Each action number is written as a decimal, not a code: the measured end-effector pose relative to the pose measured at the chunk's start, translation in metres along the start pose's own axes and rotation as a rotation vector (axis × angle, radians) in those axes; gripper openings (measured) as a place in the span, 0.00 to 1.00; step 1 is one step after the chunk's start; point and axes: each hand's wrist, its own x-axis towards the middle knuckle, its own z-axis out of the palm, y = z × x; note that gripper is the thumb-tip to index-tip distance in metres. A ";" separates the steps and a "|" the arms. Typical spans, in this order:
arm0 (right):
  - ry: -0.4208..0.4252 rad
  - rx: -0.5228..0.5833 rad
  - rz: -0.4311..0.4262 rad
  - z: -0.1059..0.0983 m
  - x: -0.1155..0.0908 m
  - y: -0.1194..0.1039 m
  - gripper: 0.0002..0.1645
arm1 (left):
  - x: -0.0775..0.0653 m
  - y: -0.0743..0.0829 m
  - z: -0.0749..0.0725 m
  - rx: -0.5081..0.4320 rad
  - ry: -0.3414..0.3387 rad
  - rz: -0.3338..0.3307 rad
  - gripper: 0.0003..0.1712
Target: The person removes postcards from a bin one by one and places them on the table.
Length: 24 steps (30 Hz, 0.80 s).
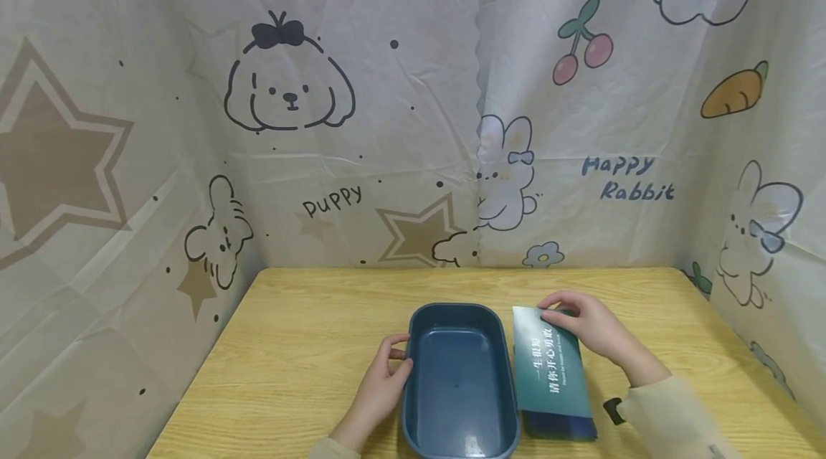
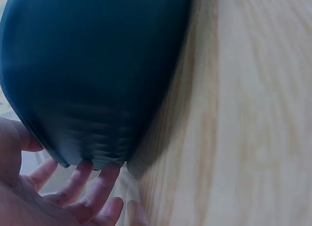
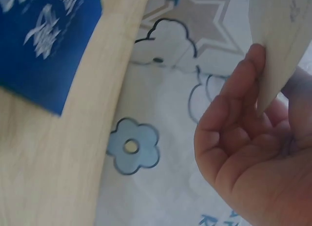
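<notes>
A dark blue rectangular plastic bin (image 1: pixel 461 401) stands on the wooden table. My left hand (image 1: pixel 382 391) is at its left side, with thumb and fingertips touching the outer wall. In the left wrist view, relaxed fingers (image 2: pixel 80 179) rest against the bin's ribbed side (image 2: pixel 97 104). My right hand (image 1: pixel 596 330) pinches the far right corner of a thin green booklet (image 1: pixel 548 366) with white lettering, just right of the bin. Its pale underside (image 3: pixel 278 36) shows in the right wrist view. Below it lies a dark blue booklet (image 1: pixel 560 426), partly covered, with white marks seen from the right wrist (image 3: pixel 53 55).
The light wooden table (image 1: pixel 310 330) reaches back to a cloth curtain (image 1: pixel 387 143) printed with puppies, rabbits and stars. The curtain also hangs along both sides. A black band (image 1: pixel 614 411) is at the right wrist, by the sleeve.
</notes>
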 end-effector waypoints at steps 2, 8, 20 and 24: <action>-0.022 0.005 0.002 -0.002 0.000 0.005 0.15 | 0.000 0.000 0.000 0.002 0.001 0.001 0.23; -0.086 -0.004 0.033 -0.004 -0.002 0.021 0.15 | 0.000 -0.001 0.000 0.003 -0.003 0.008 0.23; -0.196 0.023 0.064 0.014 0.001 0.045 0.14 | 0.001 -0.001 0.000 0.002 0.001 0.013 0.23; -0.175 0.011 0.081 0.018 0.002 0.047 0.13 | 0.001 -0.001 0.000 0.005 0.001 0.016 0.22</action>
